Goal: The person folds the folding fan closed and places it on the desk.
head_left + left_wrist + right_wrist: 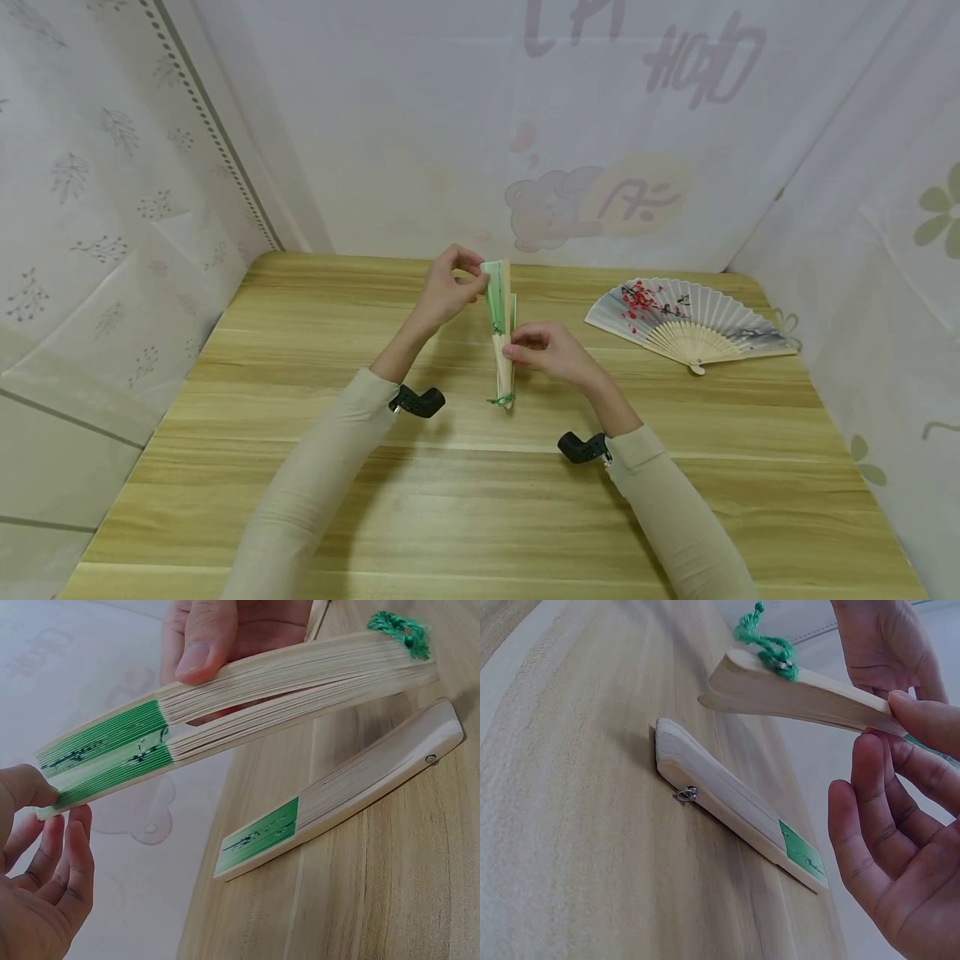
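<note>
Tasselled fan (497, 304) — left grip (444, 292) pinches leaf (112, 750), right grip (557, 354) ribs (277, 679).

Curtained-off space noted; room type cannot be told. Wood-grain tabletop (465, 508) bounded left, right and behind by pale hangings (375, 150) printed with sprigs (69, 177), flowers (935, 231), cartoon bear (551, 208).

Both arms (322, 483) are reaching forward.
The left grip (448, 289) is pinching farther out, thumb (28, 786) above fingertips; the right grip (551, 353) is pinching nearer the body, outer fingers (847, 823) curling.
</note>
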`<state>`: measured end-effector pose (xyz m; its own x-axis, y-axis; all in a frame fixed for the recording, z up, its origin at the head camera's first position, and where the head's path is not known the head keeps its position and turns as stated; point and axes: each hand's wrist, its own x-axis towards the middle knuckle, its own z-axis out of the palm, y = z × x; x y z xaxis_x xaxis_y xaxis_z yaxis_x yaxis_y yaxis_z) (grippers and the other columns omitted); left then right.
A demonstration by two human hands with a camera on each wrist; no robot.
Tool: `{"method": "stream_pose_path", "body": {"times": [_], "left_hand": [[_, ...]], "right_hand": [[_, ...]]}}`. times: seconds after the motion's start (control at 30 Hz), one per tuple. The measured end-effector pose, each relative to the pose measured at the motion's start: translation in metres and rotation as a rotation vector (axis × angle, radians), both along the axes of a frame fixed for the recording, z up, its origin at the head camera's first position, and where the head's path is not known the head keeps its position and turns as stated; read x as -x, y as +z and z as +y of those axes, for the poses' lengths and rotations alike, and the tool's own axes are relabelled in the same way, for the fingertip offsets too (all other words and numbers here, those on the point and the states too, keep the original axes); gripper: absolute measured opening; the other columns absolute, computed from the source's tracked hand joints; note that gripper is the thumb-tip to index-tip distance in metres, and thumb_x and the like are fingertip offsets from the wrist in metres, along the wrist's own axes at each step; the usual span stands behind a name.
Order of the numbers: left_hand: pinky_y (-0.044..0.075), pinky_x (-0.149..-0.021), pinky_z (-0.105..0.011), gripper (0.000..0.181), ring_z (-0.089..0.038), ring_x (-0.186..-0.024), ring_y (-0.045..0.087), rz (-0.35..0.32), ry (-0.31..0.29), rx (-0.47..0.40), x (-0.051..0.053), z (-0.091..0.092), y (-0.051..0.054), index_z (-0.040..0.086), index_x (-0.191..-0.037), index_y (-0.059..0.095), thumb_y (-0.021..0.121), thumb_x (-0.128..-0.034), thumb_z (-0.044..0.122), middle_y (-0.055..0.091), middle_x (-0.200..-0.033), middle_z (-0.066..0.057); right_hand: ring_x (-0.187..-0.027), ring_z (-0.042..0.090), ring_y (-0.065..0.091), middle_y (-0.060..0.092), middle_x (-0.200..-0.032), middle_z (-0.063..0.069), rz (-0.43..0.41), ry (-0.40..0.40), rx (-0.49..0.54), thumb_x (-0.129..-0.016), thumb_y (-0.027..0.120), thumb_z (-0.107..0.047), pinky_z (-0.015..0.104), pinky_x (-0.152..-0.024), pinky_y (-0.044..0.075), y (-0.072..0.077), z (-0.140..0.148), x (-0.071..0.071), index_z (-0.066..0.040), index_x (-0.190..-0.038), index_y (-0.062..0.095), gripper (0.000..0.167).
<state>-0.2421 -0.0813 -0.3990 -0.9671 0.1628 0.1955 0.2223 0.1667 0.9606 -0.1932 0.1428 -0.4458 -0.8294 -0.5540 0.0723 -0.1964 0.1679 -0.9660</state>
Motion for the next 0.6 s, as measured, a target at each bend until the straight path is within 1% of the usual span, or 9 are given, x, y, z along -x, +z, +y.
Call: {"method": "stream_pose_path", "body": {"times": [0.07, 0.1, 0.17, 0.23, 0.3, 0.37, 0.43, 0.5, 0.6], "left_hand": [[0.059, -0.069, -0.043, 0.024, -0.039, -0.078, 0.069, -0.002, -0.001, 0.003, -0.0002, 0.0001, -0.0007, -0.003, -0.116, 0.057, 0.068, -0.0953, 0.0, 0.059, -0.101, -0.015], [0.059, -0.069, -0.044, 0.024, -0.042, -0.08, 0.068, -0.003, -0.003, 0.002, -0.0002, 0.0001, -0.0012, -0.003, -0.116, 0.057, 0.068, -0.0955, 0.0, 0.059, -0.101, -0.015], [0.059, -0.068, -0.04, 0.024, -0.047, -0.082, 0.067, -0.005, -0.005, 0.0, -0.0002, -0.0001, -0.0019, -0.004, -0.116, 0.057, 0.068, -0.0954, 0.001, 0.059, -0.101, -0.015], [0.059, -0.066, -0.035, 0.024, -0.048, -0.082, 0.067, -0.005, -0.006, -0.002, -0.0002, -0.0003, -0.0025, -0.004, -0.116, 0.056, 0.068, -0.0953, 0.001, 0.059, -0.101, -0.016], [0.058, -0.064, -0.032, 0.024, -0.042, -0.079, 0.068, -0.003, -0.006, -0.002, 0.0, -0.0007, -0.0032, -0.004, -0.115, 0.056, 0.068, -0.0952, 0.0, 0.059, -0.101, -0.016], [0.057, -0.063, -0.03, 0.023, -0.033, -0.074, 0.068, -0.002, -0.005, 0.0, 0.0002, -0.0006, -0.0034, -0.004, -0.115, 0.057, 0.068, -0.0951, 0.0, 0.059, -0.101, -0.015], [0.057, -0.063, -0.029, 0.023, -0.026, -0.071, 0.067, -0.002, -0.006, 0.001, 0.0004, -0.0003, -0.0036, -0.004, -0.115, 0.057, 0.068, -0.0953, 0.0, 0.059, -0.1, -0.015], [0.057, -0.063, -0.03, 0.022, -0.023, -0.069, 0.067, -0.001, -0.006, 0.008, 0.0002, 0.0, -0.0036, -0.003, -0.115, 0.057, 0.068, -0.0957, 0.001, 0.059, -0.1, -0.015], [0.057, -0.063, -0.031, 0.022, -0.023, -0.069, 0.066, 0.002, -0.008, 0.019, -0.0007, 0.0005, -0.0033, -0.002, -0.115, 0.058, 0.068, -0.0962, 0.001, 0.059, -0.1, -0.015]], "right_hand": [[-0.087, 0.041, 0.065, 0.069, -0.095, 0.012, 0.017, 0.007, -0.014, -0.097, 0.07, -0.006, 0.049, -0.08, 0.058, -0.0004, -0.0005, 0.0003, 0.005, -0.105, 0.074, 0.014], [-0.086, 0.042, 0.064, 0.069, -0.094, 0.011, 0.026, 0.009, -0.019, -0.097, 0.07, -0.006, 0.046, -0.078, 0.058, -0.0005, -0.0008, 0.0003, 0.005, -0.104, 0.074, 0.013], [-0.084, 0.042, 0.064, 0.069, -0.092, 0.011, 0.042, 0.017, -0.028, -0.097, 0.07, -0.006, 0.041, -0.075, 0.058, -0.0009, -0.0013, 0.0005, 0.003, -0.102, 0.074, 0.012], [-0.083, 0.042, 0.063, 0.069, -0.091, 0.01, 0.051, 0.024, -0.035, -0.097, 0.07, -0.007, 0.037, -0.073, 0.057, -0.0009, -0.0017, 0.0005, 0.002, -0.1, 0.074, 0.01], [-0.082, 0.04, 0.063, 0.068, -0.09, 0.01, 0.048, 0.031, -0.036, -0.098, 0.07, -0.007, 0.036, -0.073, 0.057, -0.0005, -0.002, 0.0004, 0.001, -0.1, 0.074, 0.01], [-0.082, 0.039, 0.063, 0.068, -0.09, 0.01, 0.044, 0.034, -0.042, -0.098, 0.07, -0.008, 0.036, -0.074, 0.057, 0.0004, -0.0019, 0.0004, 0.0, -0.1, 0.075, 0.009], [-0.082, 0.039, 0.063, 0.068, -0.091, 0.009, 0.038, 0.037, -0.047, -0.098, 0.07, -0.008, 0.04, -0.075, 0.058, 0.0009, -0.0018, 0.0007, -0.001, -0.1, 0.075, 0.009], [-0.082, 0.038, 0.064, 0.068, -0.091, 0.009, 0.039, 0.04, -0.056, -0.098, 0.07, -0.009, 0.042, -0.075, 0.058, 0.0014, -0.0018, 0.001, -0.001, -0.1, 0.075, 0.009], [-0.081, 0.033, 0.064, 0.069, -0.091, 0.009, 0.046, 0.049, -0.068, -0.098, 0.07, -0.01, 0.04, -0.075, 0.058, 0.0014, -0.0025, 0.0018, -0.001, -0.1, 0.075, 0.01]]}}
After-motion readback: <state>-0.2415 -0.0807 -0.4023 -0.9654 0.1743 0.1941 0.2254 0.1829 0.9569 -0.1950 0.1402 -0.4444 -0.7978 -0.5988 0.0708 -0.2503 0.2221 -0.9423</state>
